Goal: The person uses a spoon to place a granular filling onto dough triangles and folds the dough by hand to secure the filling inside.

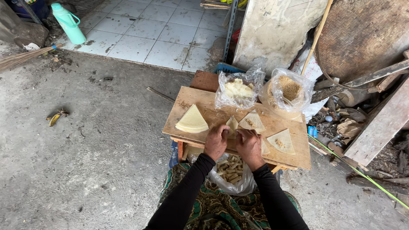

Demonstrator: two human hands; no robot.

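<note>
Pinching one wrapper (232,126), left hand (216,140) and right hand (249,145) work below two clear bags (255,87).

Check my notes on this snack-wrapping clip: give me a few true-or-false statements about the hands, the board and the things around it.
1. Both hands, left hand and right hand, meet on one wrapper at the near edge of the wooden board. True.
2. The stack of triangular wrappers lies to the right of the hands. False: it lies to their left.
3. Two clear plastic bags, one with pale filling and one with brown crumbs, stand at the far side of the board. True.
4. The bag of finished rolls sits on top of the board. False: it hangs below the near edge, by the lap.
5. A red flask stands on the tiles. False: the flask is green.
</note>
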